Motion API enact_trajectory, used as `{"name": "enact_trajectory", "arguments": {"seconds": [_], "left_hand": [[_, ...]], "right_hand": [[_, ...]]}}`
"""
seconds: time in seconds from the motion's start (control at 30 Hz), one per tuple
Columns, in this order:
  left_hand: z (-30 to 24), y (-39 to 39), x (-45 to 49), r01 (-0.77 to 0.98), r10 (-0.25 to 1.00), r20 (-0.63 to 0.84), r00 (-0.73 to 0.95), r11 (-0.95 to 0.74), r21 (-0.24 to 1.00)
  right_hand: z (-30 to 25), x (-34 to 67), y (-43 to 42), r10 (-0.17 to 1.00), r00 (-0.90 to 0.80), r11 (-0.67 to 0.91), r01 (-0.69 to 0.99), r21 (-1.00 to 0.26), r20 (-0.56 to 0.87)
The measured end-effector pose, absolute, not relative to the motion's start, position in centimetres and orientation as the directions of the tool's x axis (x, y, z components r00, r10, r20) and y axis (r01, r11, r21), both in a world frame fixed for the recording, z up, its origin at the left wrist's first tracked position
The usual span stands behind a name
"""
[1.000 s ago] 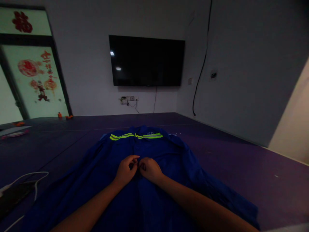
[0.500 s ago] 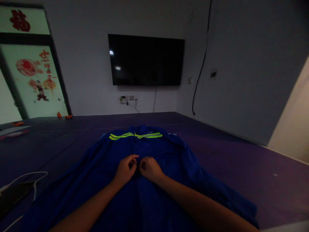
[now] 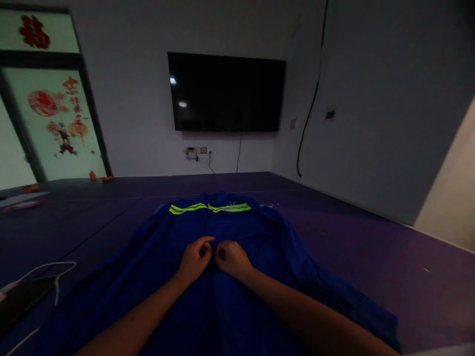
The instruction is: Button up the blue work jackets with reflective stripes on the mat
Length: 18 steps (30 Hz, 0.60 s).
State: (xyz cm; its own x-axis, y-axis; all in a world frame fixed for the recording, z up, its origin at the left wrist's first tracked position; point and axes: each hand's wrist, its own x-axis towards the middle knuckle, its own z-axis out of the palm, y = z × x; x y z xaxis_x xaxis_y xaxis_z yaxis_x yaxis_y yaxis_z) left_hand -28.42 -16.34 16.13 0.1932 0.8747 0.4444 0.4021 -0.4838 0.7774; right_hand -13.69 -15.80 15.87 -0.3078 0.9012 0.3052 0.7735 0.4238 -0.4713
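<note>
A blue work jacket (image 3: pixel 252 237) with yellow-green reflective strips across the chest lies spread out in front of me, collar at the far end and sleeves out to both sides. Both my hands meet at its front opening, below the strips. My left hand (image 3: pixel 196 257) is closed in a pinch on the jacket's front edge, its index finger pointing to the right. Close beside it, my right hand (image 3: pixel 232 258) has its fingers curled in and pinches the other side of the opening. Whatever small fastening lies between the fingertips is too dark to make out.
Purple flooring (image 3: pixel 356 247) surrounds the jacket. At left lie a dark device (image 3: pixel 27 301) and a white cable (image 3: pixel 44 265). Small orange objects (image 3: pixel 107 178) stand near the door (image 3: pixel 55 123). A television (image 3: pixel 227 93) hangs on the far wall; a black cable (image 3: pixel 310 104) dangles to its right.
The view has shifted very slightly. Both hands keep their pinching pose at the jacket's front, and the jacket lies as before.
</note>
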Motion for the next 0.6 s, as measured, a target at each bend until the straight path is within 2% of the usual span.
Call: {"name": "enact_trajectory", "arguments": {"seconds": [0.6], "left_hand": [[15.6, -15.2, -28.7, 0.268, 0.924, 0.357, 0.140, -0.382, 0.884]], "right_hand": [[15.7, -13.6, -15.6, 0.895, -0.328, 0.439, 0.765, -0.471, 0.301]]}}
